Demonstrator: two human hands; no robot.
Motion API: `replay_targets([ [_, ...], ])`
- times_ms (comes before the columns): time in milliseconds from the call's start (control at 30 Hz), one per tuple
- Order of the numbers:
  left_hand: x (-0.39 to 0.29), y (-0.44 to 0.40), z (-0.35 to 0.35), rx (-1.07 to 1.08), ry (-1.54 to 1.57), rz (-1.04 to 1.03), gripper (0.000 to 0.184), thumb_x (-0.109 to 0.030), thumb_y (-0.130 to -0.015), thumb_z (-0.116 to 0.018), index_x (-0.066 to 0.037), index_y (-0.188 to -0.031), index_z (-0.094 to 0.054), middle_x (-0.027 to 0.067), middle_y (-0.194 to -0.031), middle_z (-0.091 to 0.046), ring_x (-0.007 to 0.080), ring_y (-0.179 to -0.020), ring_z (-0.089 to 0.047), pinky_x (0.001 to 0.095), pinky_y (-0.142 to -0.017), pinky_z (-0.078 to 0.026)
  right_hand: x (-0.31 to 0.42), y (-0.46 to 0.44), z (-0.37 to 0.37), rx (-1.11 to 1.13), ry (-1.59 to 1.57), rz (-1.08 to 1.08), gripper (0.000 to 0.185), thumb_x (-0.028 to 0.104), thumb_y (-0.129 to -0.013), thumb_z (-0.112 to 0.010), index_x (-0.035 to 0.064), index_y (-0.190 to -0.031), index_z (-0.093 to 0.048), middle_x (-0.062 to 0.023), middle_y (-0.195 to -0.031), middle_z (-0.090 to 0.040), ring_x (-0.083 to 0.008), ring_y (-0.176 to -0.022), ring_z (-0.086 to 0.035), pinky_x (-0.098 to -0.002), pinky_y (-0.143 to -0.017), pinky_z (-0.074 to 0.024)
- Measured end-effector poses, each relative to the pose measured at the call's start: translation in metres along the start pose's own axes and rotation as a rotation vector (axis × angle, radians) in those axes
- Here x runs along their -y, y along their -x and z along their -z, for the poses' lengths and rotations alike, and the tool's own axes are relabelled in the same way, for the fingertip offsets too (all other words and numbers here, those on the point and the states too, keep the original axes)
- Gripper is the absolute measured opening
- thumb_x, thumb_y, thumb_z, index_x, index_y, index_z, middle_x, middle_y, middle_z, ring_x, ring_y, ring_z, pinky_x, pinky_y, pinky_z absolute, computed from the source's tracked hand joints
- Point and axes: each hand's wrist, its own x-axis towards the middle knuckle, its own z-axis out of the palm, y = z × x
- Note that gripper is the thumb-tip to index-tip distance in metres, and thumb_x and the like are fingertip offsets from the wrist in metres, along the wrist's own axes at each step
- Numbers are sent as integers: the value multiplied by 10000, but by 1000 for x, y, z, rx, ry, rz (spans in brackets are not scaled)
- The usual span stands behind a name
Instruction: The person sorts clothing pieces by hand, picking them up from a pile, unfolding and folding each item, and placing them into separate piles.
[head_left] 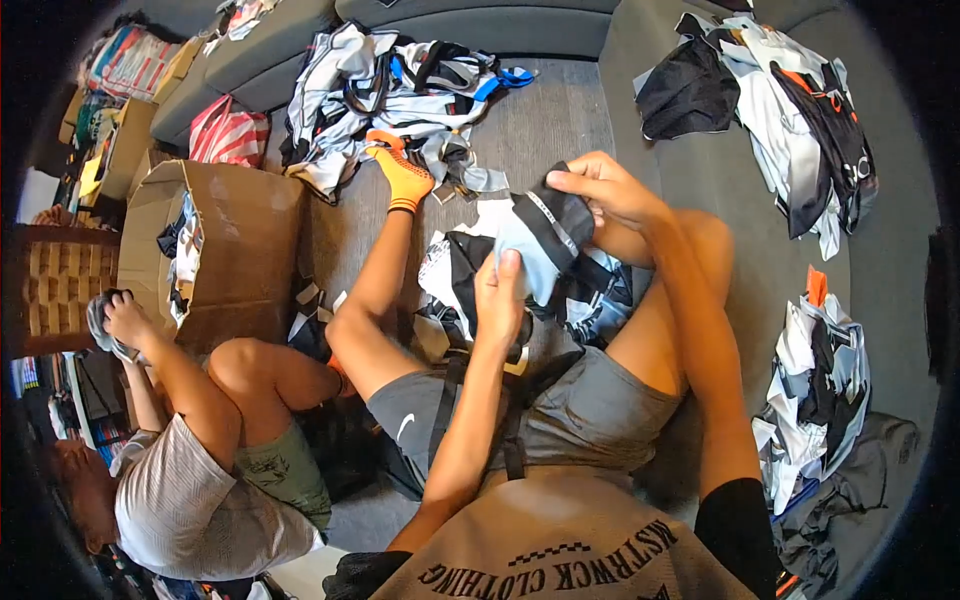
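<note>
Between my hands is a small piece of fabric (532, 240), light blue-grey and black with a white stripe across it. My left hand (500, 295) grips its lower left edge, thumb on top. The upper right corner, which is black, is pinched between the thumb and fingers of my right hand (600, 190). Beneath and around the piece, between my legs, lie more white, black and grey fabric pieces (465, 265). An orange sock (403, 180) covers my foot, beside the pile on the floor.
A cardboard box (240, 250) holding fabric stands at left, near a seated person (190, 480) with dark cloth in hand. A large fabric pile (350, 80) lies ahead on the floor. More piles (790, 120) lie on the grey sofa (690, 190) at right. A striped bag (228, 132) sits behind the box.
</note>
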Motion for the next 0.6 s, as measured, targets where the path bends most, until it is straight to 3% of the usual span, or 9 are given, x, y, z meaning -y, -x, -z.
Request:
replay_targets([
  [67,-4,-1,9,-16,96,-13,315,-241,-920,-514,-10,-1134,-505,84,-1032,-594,147,-902,-572,253,-808,-442,-7,-4,0,-61,-45,52,281,248,-881,-558,31,-708,-601,13,-510,-508,-21,-355,-335,-170,-327,-229],
  [233,-18,-6,16,-127,190,-8,304,-254,-920,-512,-19,-1113,-517,89,-1015,-594,147,-888,-577,258,-796,-449,-9,-5,6,-225,8,45,278,244,-885,-554,37,-704,-597,5,-533,-513,-40,-379,-386,-174,-348,-279],
  [400,-29,-9,27,-343,332,-117,299,-256,-912,-528,4,-1054,-559,87,-981,-611,120,-859,-575,246,-777,-453,-12,-7,5,-165,42,154,272,225,-882,-560,33,-692,-585,-20,-575,-526,-58,-440,-443,-175,-426,-351],
  [567,-70,-3,31,-227,162,-158,319,-260,-902,-531,-10,-1099,-527,99,-1003,-603,153,-868,-593,250,-764,-464,-19,-10,-4,-117,63,-7,241,181,-865,-575,8,-698,-565,-30,-665,-537,-76,-533,-467,-190,-502,-366],
  [600,-75,-3,28,-214,127,-157,313,-241,-896,-534,-5,-1101,-526,104,-991,-608,150,-821,-596,245,-714,-471,-21,-12,-2,-114,64,-5,241,181,-865,-575,8,-698,-565,-30,-665,-537,-76,-533,-467,-190,-502,-366],
])
